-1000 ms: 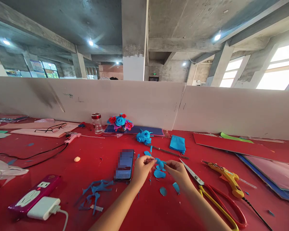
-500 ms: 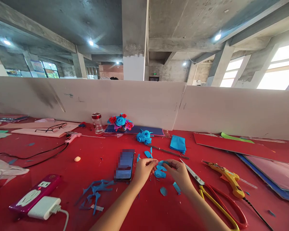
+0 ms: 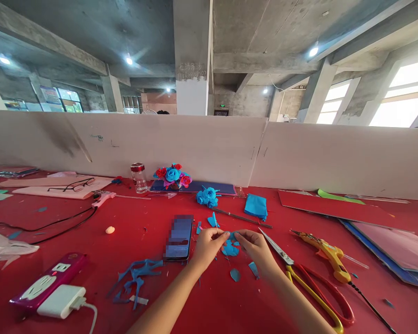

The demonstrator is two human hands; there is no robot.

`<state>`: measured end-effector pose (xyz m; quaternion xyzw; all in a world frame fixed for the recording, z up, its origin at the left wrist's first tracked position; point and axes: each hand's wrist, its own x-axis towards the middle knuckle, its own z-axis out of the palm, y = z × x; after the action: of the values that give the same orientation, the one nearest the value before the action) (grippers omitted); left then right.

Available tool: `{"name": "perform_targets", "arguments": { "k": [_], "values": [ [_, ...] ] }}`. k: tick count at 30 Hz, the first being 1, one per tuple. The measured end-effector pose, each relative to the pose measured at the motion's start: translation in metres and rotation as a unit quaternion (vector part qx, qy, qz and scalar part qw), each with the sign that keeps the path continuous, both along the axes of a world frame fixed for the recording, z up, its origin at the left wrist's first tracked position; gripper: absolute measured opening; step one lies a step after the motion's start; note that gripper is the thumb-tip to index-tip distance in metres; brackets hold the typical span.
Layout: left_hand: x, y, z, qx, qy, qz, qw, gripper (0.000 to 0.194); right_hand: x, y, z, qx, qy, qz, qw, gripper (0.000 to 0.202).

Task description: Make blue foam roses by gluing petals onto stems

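My left hand (image 3: 210, 244) is closed in a pinch on a thin pale wire (image 3: 216, 225). A small blue piece (image 3: 213, 220) shows at the wire's upper end, overlapping another blue cut-out behind it. My right hand (image 3: 253, 245) pinches a small blue petal (image 3: 232, 236) between thumb and forefinger, its edge right by my left fingertips. Whether the left fingers also grip it, I cannot tell. Below the hands, several loose blue petals (image 3: 231, 249) lie on the red table, among them a rounded one (image 3: 234, 275).
Scissors (image 3: 288, 260) and a yellow glue gun (image 3: 329, 256) lie to the right. A phone (image 3: 179, 237), blue scraps (image 3: 137, 277) and a power strip (image 3: 48, 283) are left. Behind lie blue paper flowers (image 3: 208, 196) and a folded blue stack (image 3: 256, 206); a glass jar (image 3: 139, 177) stands further back.
My hands have come closer together, bringing the right hand's petal up to my left fingertips. The wire in my left hand now tilts more to the left. The view has shifted slightly.
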<state>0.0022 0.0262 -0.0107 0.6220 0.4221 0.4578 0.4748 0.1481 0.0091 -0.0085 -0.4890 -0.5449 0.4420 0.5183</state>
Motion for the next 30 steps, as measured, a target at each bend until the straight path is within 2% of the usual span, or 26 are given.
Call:
{"name": "perform_targets", "arguments": {
  "k": [4,9,12,23,30],
  "values": [
    [0.000,0.002,-0.002,0.000,0.003,0.004,1.000,0.030,0.003,0.003,-0.004,0.017,-0.004,-0.038,0.999,0.031],
    [0.001,0.006,-0.009,-0.039,-0.057,-0.023,0.997,0.026,0.012,0.007,-0.007,0.047,0.000,-0.154,0.987,0.032],
    [0.003,0.006,-0.011,-0.047,-0.067,-0.045,0.996,0.027,0.017,0.008,-0.007,0.050,-0.013,-0.188,0.981,0.036],
    [0.005,-0.005,-0.004,-0.029,-0.017,-0.116,0.993,0.032,0.008,0.001,0.002,0.025,0.025,-0.149,0.988,0.039],
    [0.004,-0.005,-0.004,-0.031,0.010,-0.117,0.993,0.031,0.003,-0.005,0.011,0.003,0.059,-0.116,0.992,0.035]
  ]
}}
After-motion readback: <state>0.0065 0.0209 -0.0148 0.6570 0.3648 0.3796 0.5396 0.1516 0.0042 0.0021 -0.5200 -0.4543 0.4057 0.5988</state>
